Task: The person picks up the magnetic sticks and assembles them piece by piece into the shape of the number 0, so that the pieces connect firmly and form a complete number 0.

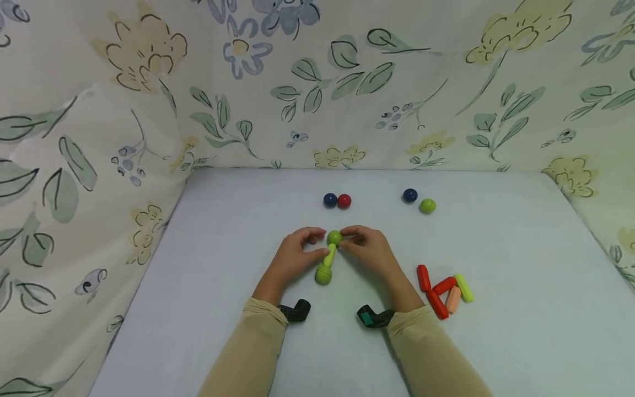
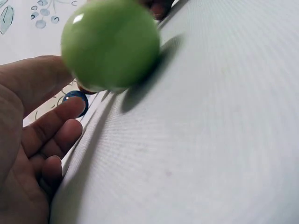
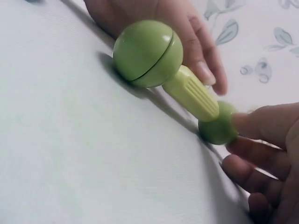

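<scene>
The right grip (image 1: pixel 367 247) pinches the far green ball (image 1: pixel 334 238) between thumb and fingers, as the right wrist view shows also. The left grip (image 1: pixel 295 251) is relaxed: its fingers bend loosely, and its thumb is at the side of the yellow-green stick (image 1: pixel 330 255); I cannot tell whether the thumb touches it. This stick joins the far ball with the near green ball (image 1: pixel 323 275), which has a groove around its middle, so the three parts make one dumbbell shape. It is between the two hands, in the middle part of the white bench (image 1: pixel 223 231), with the near ball towards the person. Whether the near ball rests on the bench or is a little above it, I cannot say.

Beyond the hands, a blue ball (image 1: pixel 330 200) and a red ball (image 1: pixel 344 200) are side by side. More to the right there is a dark blue ball (image 1: pixel 410 195), with a loose green ball (image 1: pixel 428 206) near it. To the right of the right forearm, three red sticks (image 1: pixel 438 304) lie in a group with an orange stick (image 1: pixel 453 299) and a second yellow-green stick (image 1: pixel 463 288). Behind the bench hangs a cloth (image 1: pixel 297 149) with flowers and leaves.
</scene>
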